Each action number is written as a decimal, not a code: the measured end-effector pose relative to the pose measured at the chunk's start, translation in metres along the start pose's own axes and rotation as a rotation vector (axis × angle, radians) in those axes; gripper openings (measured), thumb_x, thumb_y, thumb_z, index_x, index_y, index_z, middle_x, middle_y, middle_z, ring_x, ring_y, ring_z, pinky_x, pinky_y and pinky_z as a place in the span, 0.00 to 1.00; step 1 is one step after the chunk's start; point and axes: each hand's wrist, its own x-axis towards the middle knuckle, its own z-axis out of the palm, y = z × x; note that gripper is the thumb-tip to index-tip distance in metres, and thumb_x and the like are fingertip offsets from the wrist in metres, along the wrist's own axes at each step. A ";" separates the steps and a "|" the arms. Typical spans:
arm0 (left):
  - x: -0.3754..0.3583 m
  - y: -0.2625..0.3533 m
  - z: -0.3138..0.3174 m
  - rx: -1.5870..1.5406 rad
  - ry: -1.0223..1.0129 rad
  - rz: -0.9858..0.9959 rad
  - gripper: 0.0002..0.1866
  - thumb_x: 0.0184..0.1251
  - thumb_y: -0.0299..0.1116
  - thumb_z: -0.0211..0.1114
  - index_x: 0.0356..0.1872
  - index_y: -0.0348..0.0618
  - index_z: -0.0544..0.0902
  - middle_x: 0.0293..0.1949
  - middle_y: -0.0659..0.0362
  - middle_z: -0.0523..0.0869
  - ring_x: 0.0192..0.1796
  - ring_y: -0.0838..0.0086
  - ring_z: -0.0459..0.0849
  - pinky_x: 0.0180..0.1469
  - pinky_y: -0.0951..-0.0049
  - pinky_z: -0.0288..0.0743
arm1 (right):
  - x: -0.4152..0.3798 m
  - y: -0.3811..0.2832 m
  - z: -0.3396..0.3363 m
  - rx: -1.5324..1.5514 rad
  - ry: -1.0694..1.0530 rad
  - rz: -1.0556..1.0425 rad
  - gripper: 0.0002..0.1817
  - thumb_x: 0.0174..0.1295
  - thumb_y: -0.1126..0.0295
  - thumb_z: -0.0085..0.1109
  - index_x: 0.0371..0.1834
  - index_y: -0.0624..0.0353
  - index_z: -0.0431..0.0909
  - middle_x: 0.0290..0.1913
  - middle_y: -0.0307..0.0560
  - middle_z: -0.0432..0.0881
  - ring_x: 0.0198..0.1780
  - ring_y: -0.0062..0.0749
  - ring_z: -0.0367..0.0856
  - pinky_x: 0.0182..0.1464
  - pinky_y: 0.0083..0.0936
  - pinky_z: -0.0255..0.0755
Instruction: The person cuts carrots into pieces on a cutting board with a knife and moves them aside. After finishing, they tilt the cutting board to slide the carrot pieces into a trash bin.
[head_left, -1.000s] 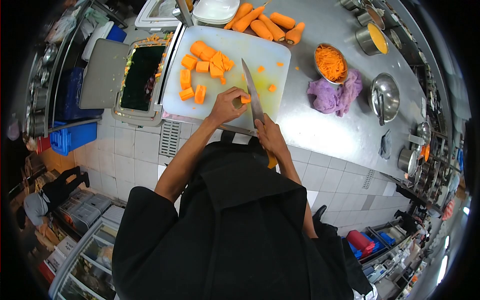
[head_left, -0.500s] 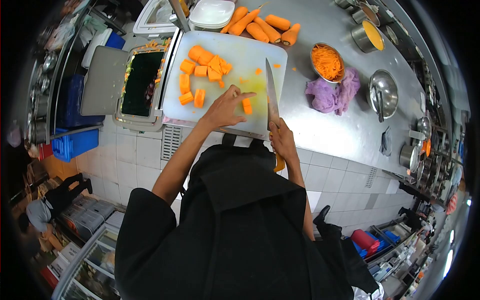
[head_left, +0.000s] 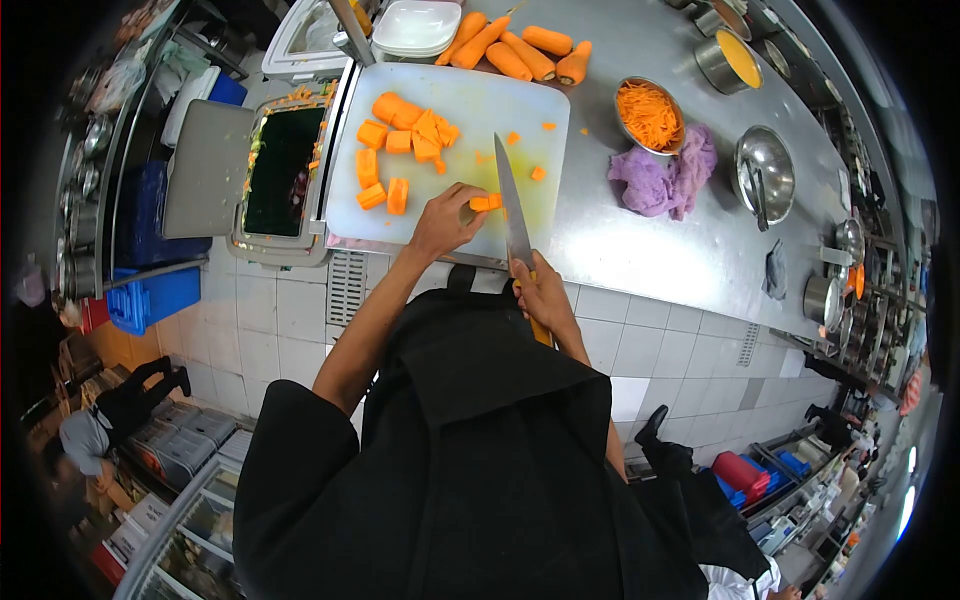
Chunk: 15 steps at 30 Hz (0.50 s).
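Observation:
A white cutting board (head_left: 460, 100) lies on the steel counter. My left hand (head_left: 447, 222) is closed, its fingertips pinching a small orange carrot piece (head_left: 486, 203) near the board's front. Wrapped round the yellow handle of a long knife (head_left: 514, 205) is my right hand (head_left: 541, 292); the blade points away from me, just right of the pinched piece. Several thick carrot chunks (head_left: 397, 197) sit on the board's left half. A small cut piece (head_left: 538, 173) lies right of the blade.
Whole carrots (head_left: 547, 40) and white dishes (head_left: 416, 26) are behind the board. To the right are a bowl of shredded carrot (head_left: 648, 117), a purple cloth (head_left: 642, 182) and a metal bowl (head_left: 764, 176). An open bin (head_left: 275, 180) stands left.
My left hand has closed on the carrot piece, which it was reaching over before. The knife has moved left, right up to that piece, and a small piece now shows right of the blade.

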 end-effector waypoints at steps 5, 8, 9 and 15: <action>-0.006 -0.006 0.001 -0.041 0.049 0.034 0.14 0.60 0.26 0.74 0.47 0.44 0.85 0.44 0.54 0.88 0.45 0.57 0.89 0.47 0.64 0.85 | -0.002 0.002 0.005 -0.048 -0.016 -0.040 0.17 0.81 0.54 0.51 0.48 0.60 0.70 0.23 0.40 0.75 0.19 0.22 0.74 0.20 0.25 0.71; -0.006 -0.006 0.000 -0.030 0.074 0.065 0.13 0.58 0.26 0.74 0.45 0.44 0.86 0.43 0.54 0.88 0.45 0.58 0.89 0.47 0.64 0.85 | -0.001 0.003 0.007 -0.065 0.006 -0.063 0.17 0.81 0.55 0.51 0.44 0.60 0.68 0.21 0.44 0.76 0.19 0.27 0.76 0.21 0.30 0.72; -0.007 -0.006 0.000 -0.030 0.074 0.064 0.13 0.58 0.26 0.74 0.45 0.44 0.86 0.43 0.54 0.88 0.45 0.58 0.89 0.47 0.64 0.85 | 0.000 0.005 0.008 -0.077 0.011 -0.063 0.17 0.81 0.55 0.51 0.44 0.60 0.68 0.21 0.45 0.77 0.19 0.29 0.77 0.21 0.31 0.72; -0.006 -0.008 0.001 -0.083 0.084 0.056 0.14 0.56 0.25 0.75 0.44 0.42 0.85 0.42 0.54 0.89 0.44 0.61 0.90 0.47 0.65 0.85 | 0.004 0.013 0.008 -0.129 0.014 -0.121 0.17 0.81 0.57 0.51 0.43 0.62 0.67 0.23 0.59 0.80 0.21 0.43 0.80 0.28 0.41 0.73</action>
